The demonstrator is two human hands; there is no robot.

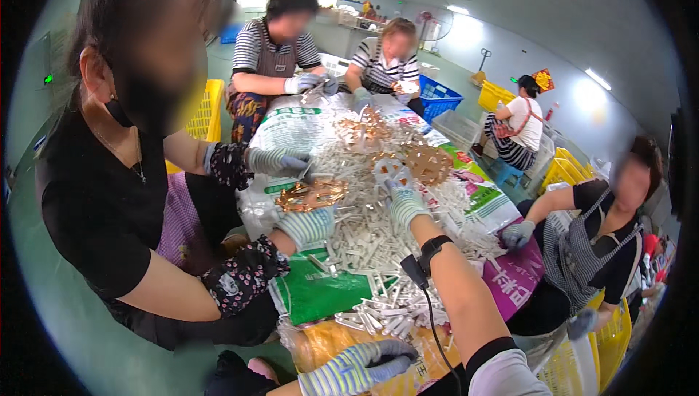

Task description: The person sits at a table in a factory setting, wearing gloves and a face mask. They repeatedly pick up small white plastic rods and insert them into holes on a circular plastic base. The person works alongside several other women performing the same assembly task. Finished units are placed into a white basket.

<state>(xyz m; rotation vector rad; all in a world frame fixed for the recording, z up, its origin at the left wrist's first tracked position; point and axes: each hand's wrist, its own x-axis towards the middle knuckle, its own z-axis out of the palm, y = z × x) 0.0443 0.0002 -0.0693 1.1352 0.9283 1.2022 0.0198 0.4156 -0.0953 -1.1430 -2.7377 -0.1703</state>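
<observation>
My right hand [405,203], in a pale grey glove with a striped cuff, reaches over the heap on the table. Its fingers look stretched and apart, beside a round copper-coloured piece [428,164]; contact between them is unclear. Beneath and around it lie many small, narrow whitish pieces [371,239], too small to name surely. Lower down, my left hand [358,368] in a striped glove hovers by the near table edge. Its fingers are loosely curved, the thumb stands apart, and nothing shows in it.
Printed plastic sacking [320,290] covers the table. A co-worker at left holds coppery pieces [312,196] in gloved hands; others sit at the far side and right. A black cable [435,323] hangs from my right wrist strap. Yellow crates [615,338] and a blue crate [439,97] stand around.
</observation>
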